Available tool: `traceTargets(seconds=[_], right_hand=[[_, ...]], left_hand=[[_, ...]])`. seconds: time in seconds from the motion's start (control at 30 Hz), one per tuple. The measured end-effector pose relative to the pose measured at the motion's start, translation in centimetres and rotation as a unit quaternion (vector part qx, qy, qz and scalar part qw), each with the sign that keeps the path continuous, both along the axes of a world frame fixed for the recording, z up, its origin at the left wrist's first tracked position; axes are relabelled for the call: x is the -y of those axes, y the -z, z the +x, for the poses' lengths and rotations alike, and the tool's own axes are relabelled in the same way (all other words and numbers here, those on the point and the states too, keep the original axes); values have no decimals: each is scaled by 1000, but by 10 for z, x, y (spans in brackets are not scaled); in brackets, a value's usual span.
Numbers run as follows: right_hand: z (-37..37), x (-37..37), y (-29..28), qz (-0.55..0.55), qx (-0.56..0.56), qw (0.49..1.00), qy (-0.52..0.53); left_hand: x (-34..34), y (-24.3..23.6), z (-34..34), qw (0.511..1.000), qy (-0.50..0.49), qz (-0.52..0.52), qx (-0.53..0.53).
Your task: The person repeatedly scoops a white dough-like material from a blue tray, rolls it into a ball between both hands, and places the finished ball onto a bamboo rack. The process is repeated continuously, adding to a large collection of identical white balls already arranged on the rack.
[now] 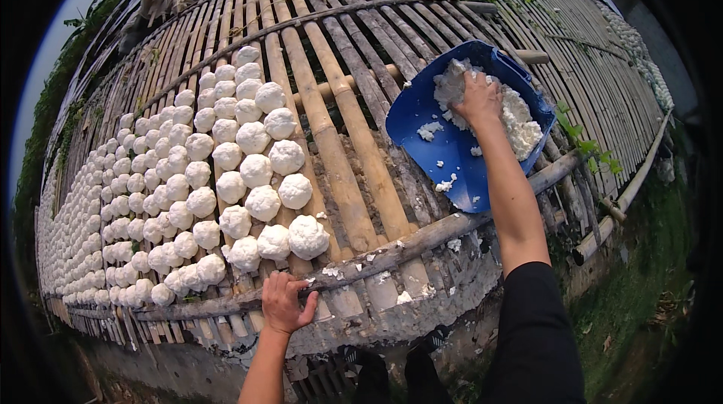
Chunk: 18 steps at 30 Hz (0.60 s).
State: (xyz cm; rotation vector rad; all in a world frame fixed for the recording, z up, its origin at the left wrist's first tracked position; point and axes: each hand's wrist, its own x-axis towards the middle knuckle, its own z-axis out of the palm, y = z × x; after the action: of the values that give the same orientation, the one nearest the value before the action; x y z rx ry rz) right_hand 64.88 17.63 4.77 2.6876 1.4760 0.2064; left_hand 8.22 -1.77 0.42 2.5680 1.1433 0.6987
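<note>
While the left hand [288, 304] rests empty on the pole [429, 238] at seven o'clock, the right hand [480, 99] – grasp unclear – seems to be gathering white mash [520, 129] in the two-o'clock blue basin [456, 155], calling next for cupped fingers.

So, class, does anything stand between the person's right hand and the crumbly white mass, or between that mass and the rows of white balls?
Nothing visible separates the right hand from the crumbly white mass; they touch. Between that mass and the white balls stands the blue container's left wall, with bamboo slats beyond it.
</note>
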Motion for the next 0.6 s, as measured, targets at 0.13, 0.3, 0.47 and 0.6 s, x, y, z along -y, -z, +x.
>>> traceTargets(seconds=[0.13,0.3,0.47,0.6], right_hand=[[-16,0,22,37,24,998,39],[-15,-1,15,10,-42,998,38],[29,16,-17,154,-164,974,-36],[34,34,-34,148,-198,963,-112]], left_hand=[[-1,1,1,1000,2,3,-4],[0,0,1,1000,2,6,1],[0,0,1,1000,0,6,-10],[1,1,-1,1000,-4,5,-13]])
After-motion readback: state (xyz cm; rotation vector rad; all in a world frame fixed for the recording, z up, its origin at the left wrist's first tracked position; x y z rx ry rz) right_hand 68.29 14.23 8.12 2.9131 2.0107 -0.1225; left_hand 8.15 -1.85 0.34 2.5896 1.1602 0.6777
